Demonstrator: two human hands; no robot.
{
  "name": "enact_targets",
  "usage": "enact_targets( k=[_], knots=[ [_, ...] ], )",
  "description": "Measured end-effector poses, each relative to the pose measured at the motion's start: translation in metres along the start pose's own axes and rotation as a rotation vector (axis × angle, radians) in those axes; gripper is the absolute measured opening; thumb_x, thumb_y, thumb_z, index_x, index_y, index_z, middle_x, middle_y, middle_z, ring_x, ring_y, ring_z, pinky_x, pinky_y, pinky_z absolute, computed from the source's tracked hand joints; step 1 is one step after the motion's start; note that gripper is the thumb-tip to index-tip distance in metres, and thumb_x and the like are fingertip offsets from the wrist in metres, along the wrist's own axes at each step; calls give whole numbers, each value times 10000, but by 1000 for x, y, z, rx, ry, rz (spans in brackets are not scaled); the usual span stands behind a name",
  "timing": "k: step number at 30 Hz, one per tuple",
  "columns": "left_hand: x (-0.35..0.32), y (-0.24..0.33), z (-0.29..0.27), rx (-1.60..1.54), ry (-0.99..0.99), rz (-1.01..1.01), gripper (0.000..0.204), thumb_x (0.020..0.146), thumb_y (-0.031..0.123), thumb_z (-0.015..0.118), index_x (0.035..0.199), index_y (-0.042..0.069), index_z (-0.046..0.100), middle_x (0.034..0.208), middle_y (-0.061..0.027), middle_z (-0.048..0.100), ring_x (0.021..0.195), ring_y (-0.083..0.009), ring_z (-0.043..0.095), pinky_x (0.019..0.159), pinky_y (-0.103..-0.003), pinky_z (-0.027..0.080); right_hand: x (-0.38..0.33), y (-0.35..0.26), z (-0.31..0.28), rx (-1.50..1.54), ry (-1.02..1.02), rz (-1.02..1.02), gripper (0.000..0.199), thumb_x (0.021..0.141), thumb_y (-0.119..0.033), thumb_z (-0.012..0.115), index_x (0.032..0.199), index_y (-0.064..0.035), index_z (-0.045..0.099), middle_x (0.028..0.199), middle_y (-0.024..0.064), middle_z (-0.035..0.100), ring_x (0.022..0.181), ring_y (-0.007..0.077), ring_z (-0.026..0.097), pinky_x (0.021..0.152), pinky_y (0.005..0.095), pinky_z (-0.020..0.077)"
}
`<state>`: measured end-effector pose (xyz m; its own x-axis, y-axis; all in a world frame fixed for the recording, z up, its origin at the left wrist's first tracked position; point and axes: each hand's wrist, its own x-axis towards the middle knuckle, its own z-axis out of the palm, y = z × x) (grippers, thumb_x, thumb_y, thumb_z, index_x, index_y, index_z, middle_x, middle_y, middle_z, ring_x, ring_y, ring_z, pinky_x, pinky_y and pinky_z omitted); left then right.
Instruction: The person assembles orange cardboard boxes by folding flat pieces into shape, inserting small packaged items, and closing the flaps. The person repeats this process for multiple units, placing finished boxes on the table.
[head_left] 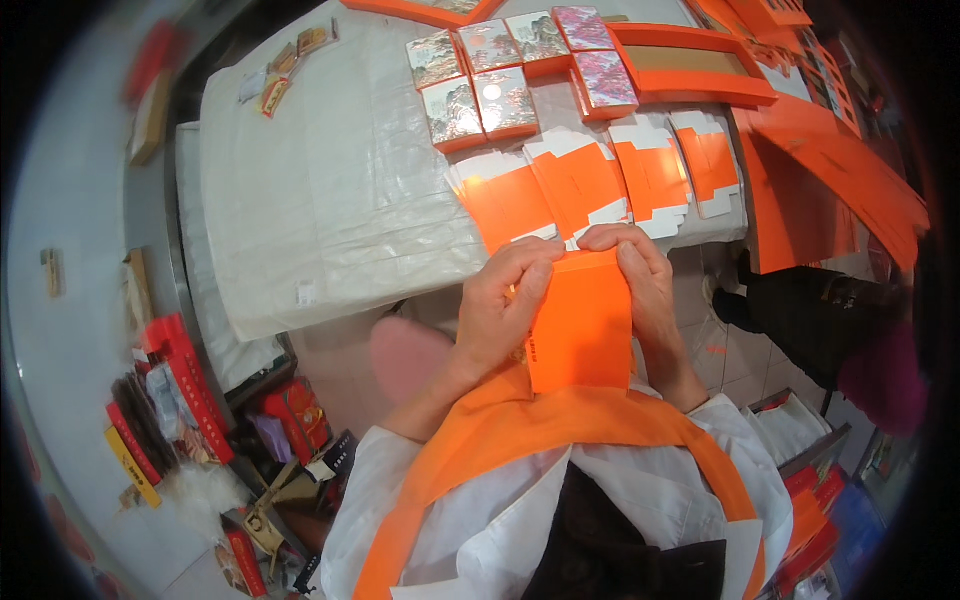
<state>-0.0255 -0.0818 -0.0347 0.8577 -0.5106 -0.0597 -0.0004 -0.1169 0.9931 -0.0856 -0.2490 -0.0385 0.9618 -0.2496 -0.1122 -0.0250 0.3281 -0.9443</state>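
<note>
Close to my chest I hold an orange cardboard box (582, 325) with both hands. My left hand (503, 300) grips its left side, thumb on the top edge. My right hand (645, 278) closes on the upper right corner, fingers curled over the edge. Just beyond my hands, fanned stacks of flat orange-and-white box blanks (578, 185) lie in a row along the table's near edge. Behind these stand several small made-up boxes with silvery landscape lids (505, 100) and two with pink floral lids (605, 82).
A white sheet covers the table (330, 190), with a few small wrapped packets (275, 92) at its far left. An orange tray (690, 68) and large orange cardboard sheets (810, 170) fill the right. Red packages (190, 385) crowd the left; a pink stool-like shape (410, 360) stands below the table.
</note>
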Motion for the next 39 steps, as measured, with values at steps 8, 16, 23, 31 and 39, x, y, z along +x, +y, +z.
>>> enact_targets(
  k=[8, 16, 23, 31, 39],
  knots=[
    [11, -12, -49, -19, 79, 74, 134, 840, 21, 553, 940, -28, 628, 972, -129, 637, 937, -208, 598, 820, -284, 462, 30, 12, 48, -113, 64, 79, 222, 904, -58, 401, 841, 47, 586, 939, 106, 604, 881, 160, 546, 814, 287, 430],
    [47, -41, -172, -147, 63, -142, 167, 845, 68, 565, 991, -8, 590, 1050, -110, 614, 955, -195, 587, 840, -280, 459, 113, 56, 135, -144, -87, 211, 328, 954, -182, 398, 795, 42, 579, 951, 152, 608, 889, 211, 555, 810, 331, 433],
    [123, -95, -346, 80, -504, -446, 355, 755, 305, 689, 915, 51, 498, 823, -75, 554, 760, -121, 529, 703, -275, 451, 278, 100, 243, -439, -956, 161, 172, 883, -90, 485, 914, 3, 627, 946, 104, 636, 867, 205, 594, 770, 303, 460],
    [94, -216, -458, -335, 481, -690, 187, 838, 135, 608, 930, 26, 488, 824, -1, 524, 756, -66, 491, 662, -216, 428, 580, 286, 407, -1336, -830, -524, 532, 797, -368, 629, 1248, -144, 458, 1325, 138, 406, 1205, 346, 394, 978, 477, 332],
    [52, -258, -466, -503, 961, -862, 154, 872, 139, 567, 937, 26, 486, 881, -17, 528, 804, -76, 486, 703, -231, 424, 764, 381, 551, -1730, -592, -534, 673, 753, -573, 563, 1331, -284, 371, 1395, 103, 332, 1324, 298, 243, 972, 644, 214]
  ],
)
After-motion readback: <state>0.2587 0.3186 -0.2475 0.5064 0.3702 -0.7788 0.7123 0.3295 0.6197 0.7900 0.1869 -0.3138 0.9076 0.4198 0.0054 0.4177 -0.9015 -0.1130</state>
